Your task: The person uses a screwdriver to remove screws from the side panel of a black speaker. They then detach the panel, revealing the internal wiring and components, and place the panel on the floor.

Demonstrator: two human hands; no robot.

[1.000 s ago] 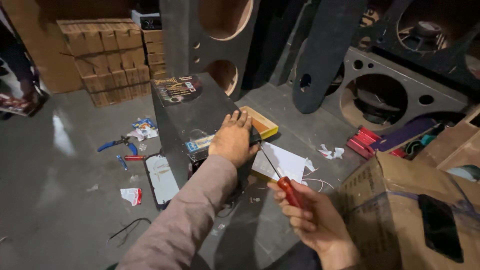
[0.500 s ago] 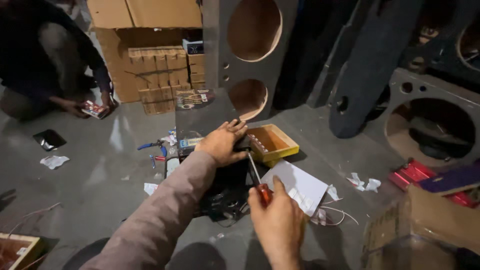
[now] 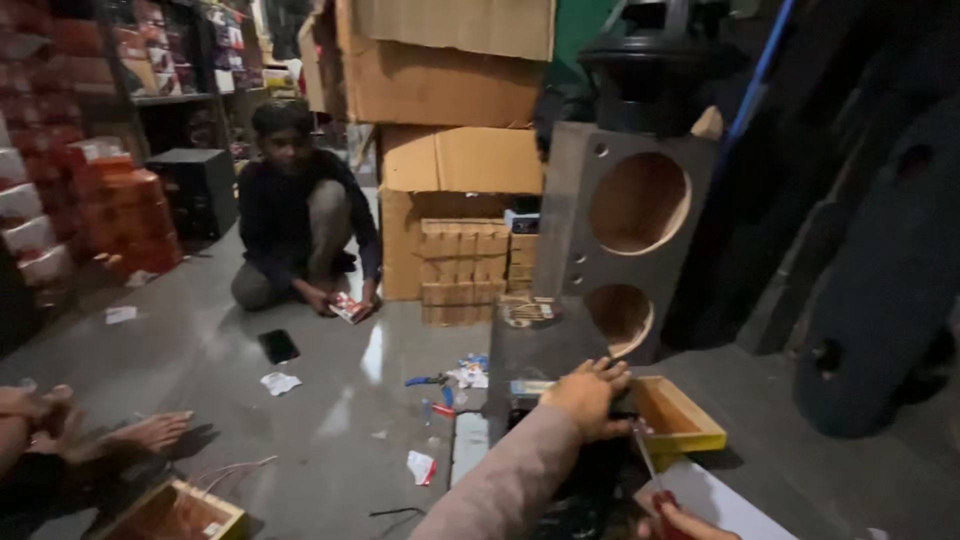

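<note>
Low in the frame, we press our left hand flat on a dark panel beside a yellow tray, while our right hand, bottom edge, grips a red-handled screwdriver just beside it.
</note>
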